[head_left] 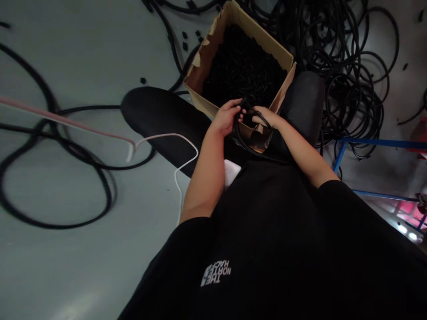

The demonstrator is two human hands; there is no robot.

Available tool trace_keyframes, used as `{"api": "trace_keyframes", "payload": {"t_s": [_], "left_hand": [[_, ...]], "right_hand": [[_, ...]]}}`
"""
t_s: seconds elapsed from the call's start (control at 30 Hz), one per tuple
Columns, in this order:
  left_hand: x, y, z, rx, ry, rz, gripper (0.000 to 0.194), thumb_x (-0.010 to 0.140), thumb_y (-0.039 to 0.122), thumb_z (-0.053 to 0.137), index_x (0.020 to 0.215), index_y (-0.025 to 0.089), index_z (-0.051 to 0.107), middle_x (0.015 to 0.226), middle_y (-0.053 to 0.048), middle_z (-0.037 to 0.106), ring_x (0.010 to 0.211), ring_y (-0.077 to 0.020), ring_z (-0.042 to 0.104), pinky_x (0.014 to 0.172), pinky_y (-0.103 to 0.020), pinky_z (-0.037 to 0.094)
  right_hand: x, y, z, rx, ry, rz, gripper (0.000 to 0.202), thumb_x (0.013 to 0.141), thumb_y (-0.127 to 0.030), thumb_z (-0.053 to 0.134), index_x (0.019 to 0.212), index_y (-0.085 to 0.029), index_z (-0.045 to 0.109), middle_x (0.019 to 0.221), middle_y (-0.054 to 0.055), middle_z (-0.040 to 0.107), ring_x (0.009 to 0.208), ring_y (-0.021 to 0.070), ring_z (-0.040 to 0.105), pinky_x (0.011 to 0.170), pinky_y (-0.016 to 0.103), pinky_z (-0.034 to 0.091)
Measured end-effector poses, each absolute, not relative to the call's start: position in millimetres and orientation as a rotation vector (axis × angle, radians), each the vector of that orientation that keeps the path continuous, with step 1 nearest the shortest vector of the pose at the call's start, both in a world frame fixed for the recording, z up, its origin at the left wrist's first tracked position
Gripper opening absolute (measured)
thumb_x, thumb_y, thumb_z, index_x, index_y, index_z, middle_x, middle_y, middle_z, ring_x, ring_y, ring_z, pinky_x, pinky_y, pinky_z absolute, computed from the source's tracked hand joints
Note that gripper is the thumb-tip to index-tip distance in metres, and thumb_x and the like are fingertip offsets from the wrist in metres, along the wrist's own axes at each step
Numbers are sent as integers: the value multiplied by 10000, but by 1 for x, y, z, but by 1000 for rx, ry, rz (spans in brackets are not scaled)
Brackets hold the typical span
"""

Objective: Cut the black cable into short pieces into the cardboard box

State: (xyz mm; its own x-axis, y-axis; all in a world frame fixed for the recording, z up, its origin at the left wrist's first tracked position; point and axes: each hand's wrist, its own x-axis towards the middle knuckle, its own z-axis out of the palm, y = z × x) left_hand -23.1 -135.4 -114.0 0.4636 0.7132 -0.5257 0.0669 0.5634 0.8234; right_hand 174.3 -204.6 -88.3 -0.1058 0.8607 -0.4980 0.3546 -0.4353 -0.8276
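Over the near edge of a cardboard box point(200, 98), both my hands are close together on a black cable or hose point(240, 138). My left hand point(227, 116) has its fingers bent round the black piece at its upper end. My right hand point(266, 116) is closed on the same loop, a little to the right. The loop hangs down towards my lap. Whether a small part sits between my fingertips is hard to make out. Inside the box lies a heap of many small black pieces point(245, 62).
A large tangle of black hose point(333, 58) lies at the upper right. More loops point(60, 226) spread over the floor at left. A white cord point(176, 135) crosses my leg near a white device point(231, 171). Blue metal bars point(383, 143) stand at right.
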Motion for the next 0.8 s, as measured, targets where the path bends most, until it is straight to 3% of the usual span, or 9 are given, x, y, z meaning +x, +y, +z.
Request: {"api": "trace_keyframes", "payload": {"t_s": [0.3, 0.5, 0.7, 0.8], "left_hand": [[-19, -140, -107, 960, 1111, 375, 323, 973, 173, 943, 994, 219, 624, 854, -11, 765, 664, -125, 629, 606, -194, 507], [-19, -136, -111, 977, 1113, 442, 361, 976, 242, 968, 977, 225, 607, 857, -31, 767, 683, -129, 638, 601, -183, 485], [-17, -138, -123, 1038, 1114, 480, 503, 957, 364, 1039, 1009, 255, 551, 852, 3, 719, 695, -138, 641, 635, -209, 512], [-15, -140, -129, 1071, 1145, 484, 555, 895, 338, 1074, 1027, 268, 540, 818, 31, 677, 704, -158, 660, 669, -241, 535]], "right_hand": [[175, -204, -79, -1747, -1356, 1549, 170, 898, -94, 723, 933, -231, 630, 807, -45, 656, 824, 180, 606, 872, 273, 542], [176, -208, -95, -1793, -1441, 1436, 39, 975, -229, 715, 998, -212, 689, 852, -15, 710, 868, 204, 679, 902, 299, 548], [178, -204, -101, -1913, -1589, 1326, 137, 953, -315, 712, 1020, -198, 739, 1021, 58, 825, 1039, 262, 761, 1035, 353, 587], [177, -203, -102, -2011, -1600, 1252, 147, 941, -306, 726, 1038, -198, 749, 1096, 103, 859, 1089, 297, 781, 1067, 386, 602]]}}
